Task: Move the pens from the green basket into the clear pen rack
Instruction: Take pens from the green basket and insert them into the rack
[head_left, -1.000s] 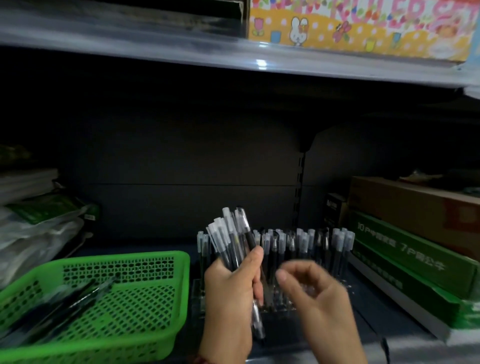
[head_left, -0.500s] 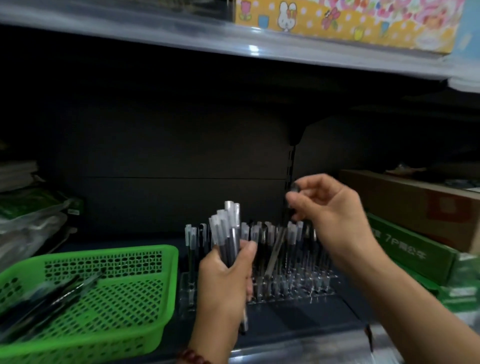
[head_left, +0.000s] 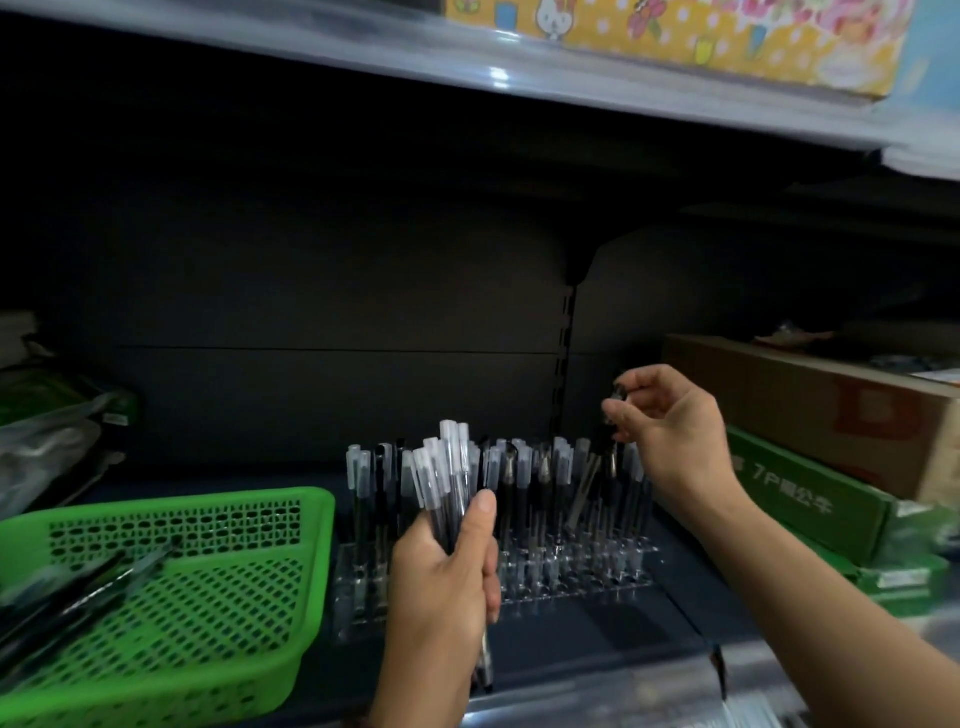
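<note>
Pens: bundle (head_left: 448, 475) of clear-capped ones, upright in the left grip (head_left: 441, 577), fingers and thumb curled round it, in front of the rack (head_left: 571, 574). One dark pen (head_left: 603, 441), pinched at its top by the right grip (head_left: 670, 431), above the rack's right half. Rack: clear, on the shelf (head_left: 597, 642), many pens standing in it. Basket (head_left: 208, 501): green, just left of the rack, a few pens lying inside.

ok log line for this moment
left hand: holds pen bundle | right hand: pinches one pen at rack | basket: some pens inside
</note>
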